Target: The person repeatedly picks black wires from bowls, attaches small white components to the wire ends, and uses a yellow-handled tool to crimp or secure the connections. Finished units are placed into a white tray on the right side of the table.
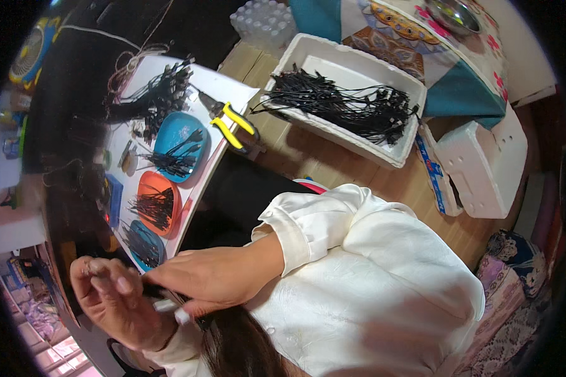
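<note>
My left hand [118,301] is raised beside the near end of the white table, palm partly toward me, fingers curled and blurred. No object shows clearly in it. Just right of it is my right hand [212,278], back up and fingers pointing left. A small white piece and dark strands show between the hands; I cannot tell whether either hand grips them. Nearest the hands lies a small teal tray [159,240] of short black cables. An orange tray [170,226] and a larger blue tray [195,165] farther up the table also hold black cables.
Yellow-handled pliers [233,127] overhang the table edge [236,87]. A heap of black cables [162,89] lies at the far end. Rightward, a white foam box [349,146] of cables sits on the floor [358,179]. A foam piece [476,169] and blue basket [114,198] are nearby.
</note>
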`<state>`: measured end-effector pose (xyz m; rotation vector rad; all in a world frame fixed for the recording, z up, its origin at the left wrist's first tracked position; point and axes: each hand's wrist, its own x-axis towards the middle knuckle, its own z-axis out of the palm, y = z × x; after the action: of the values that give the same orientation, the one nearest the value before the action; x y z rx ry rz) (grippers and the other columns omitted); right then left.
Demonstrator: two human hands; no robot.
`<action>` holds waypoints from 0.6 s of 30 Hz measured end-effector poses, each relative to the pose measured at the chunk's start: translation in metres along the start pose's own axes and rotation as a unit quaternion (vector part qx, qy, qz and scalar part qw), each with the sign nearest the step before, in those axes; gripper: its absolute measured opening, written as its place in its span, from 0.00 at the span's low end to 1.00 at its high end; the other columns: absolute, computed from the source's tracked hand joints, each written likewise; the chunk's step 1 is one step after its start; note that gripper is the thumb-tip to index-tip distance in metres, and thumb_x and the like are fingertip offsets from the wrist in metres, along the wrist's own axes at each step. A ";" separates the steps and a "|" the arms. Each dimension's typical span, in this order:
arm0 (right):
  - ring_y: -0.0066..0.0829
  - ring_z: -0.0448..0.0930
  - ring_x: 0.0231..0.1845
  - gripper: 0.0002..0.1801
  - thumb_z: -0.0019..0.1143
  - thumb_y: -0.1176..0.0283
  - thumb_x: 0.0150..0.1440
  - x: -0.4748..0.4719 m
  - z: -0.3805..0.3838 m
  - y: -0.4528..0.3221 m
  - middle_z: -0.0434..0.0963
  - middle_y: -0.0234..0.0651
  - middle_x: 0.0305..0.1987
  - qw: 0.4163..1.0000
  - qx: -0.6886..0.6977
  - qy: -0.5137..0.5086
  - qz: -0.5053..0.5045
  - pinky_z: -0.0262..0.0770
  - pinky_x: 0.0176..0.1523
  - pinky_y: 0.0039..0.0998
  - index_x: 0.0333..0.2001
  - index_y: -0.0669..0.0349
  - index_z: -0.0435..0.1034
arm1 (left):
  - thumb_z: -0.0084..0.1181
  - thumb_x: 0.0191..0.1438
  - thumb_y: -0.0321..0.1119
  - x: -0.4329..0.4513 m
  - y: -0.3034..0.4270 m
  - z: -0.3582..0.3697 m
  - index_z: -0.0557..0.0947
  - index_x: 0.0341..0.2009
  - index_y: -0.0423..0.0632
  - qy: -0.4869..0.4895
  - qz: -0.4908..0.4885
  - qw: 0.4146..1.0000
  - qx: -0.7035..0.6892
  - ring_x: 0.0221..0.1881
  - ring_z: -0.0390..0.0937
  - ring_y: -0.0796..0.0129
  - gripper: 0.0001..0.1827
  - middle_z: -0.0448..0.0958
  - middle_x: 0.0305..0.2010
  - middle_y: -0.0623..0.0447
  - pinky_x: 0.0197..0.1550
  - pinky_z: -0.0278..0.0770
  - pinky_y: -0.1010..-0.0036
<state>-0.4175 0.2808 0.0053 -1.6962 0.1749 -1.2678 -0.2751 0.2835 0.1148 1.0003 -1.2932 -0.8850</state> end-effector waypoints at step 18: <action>0.11 0.61 0.25 0.15 0.37 0.64 0.69 -0.104 -0.239 -0.163 0.66 0.25 0.26 0.862 -0.302 0.302 0.274 0.56 0.28 0.15 0.51 0.63 0.65 | 0.50 0.62 0.26 0.011 -0.110 0.082 0.67 0.60 0.36 -0.185 -0.189 0.963 -0.051 0.47 0.76 0.66 0.22 0.78 0.47 0.44 0.46 0.76 0.76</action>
<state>-0.7207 0.2837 0.0556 -1.4930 1.4578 -1.3204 -0.3530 0.2292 0.0156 1.0509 -1.3670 -1.4739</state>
